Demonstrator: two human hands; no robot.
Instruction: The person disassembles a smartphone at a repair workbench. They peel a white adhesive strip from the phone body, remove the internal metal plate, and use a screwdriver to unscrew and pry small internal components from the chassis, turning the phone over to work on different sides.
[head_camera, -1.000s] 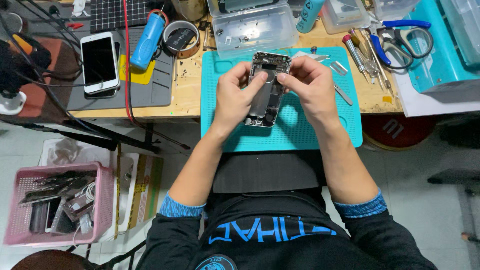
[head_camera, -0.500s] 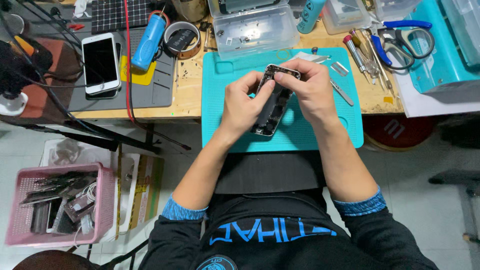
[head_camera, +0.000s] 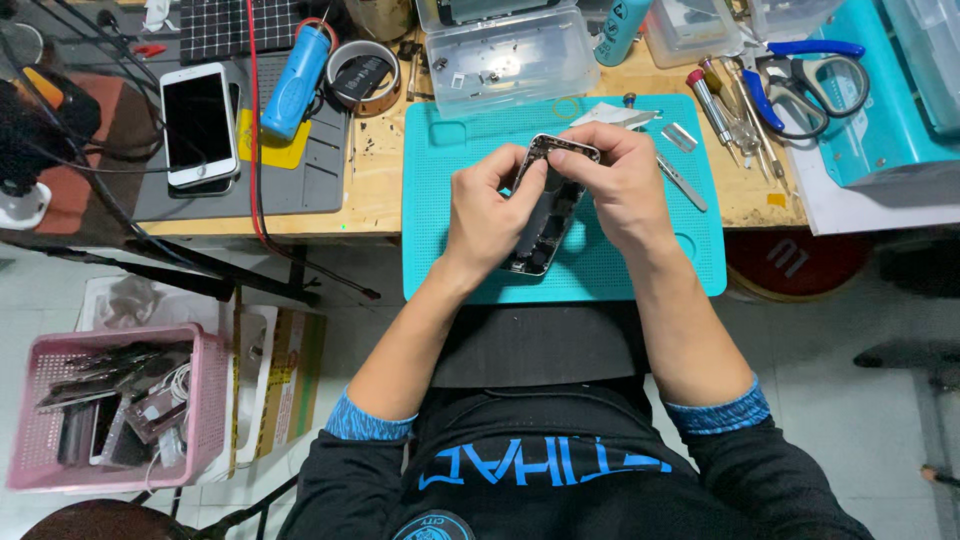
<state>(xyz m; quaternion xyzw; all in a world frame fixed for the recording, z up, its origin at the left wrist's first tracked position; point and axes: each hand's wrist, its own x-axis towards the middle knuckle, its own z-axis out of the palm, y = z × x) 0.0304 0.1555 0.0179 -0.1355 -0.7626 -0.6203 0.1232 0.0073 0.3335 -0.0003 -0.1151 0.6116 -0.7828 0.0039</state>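
My left hand (head_camera: 492, 215) and right hand (head_camera: 612, 180) both clamped on an opened dark phone chassis with silver metal frame (head_camera: 548, 210), centre frame above the teal silicone work mat (head_camera: 440, 260), white smartphone (head_camera: 198, 122) upper left

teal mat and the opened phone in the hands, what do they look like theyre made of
Teal mat: likely silicone or soft rubber, matte, with a fine moulded grid and recessed pockets. Opened phone: the frame looks like metal, its rim catching a pale silvery shine around dark inner parts. The left hand and right hand grip it.
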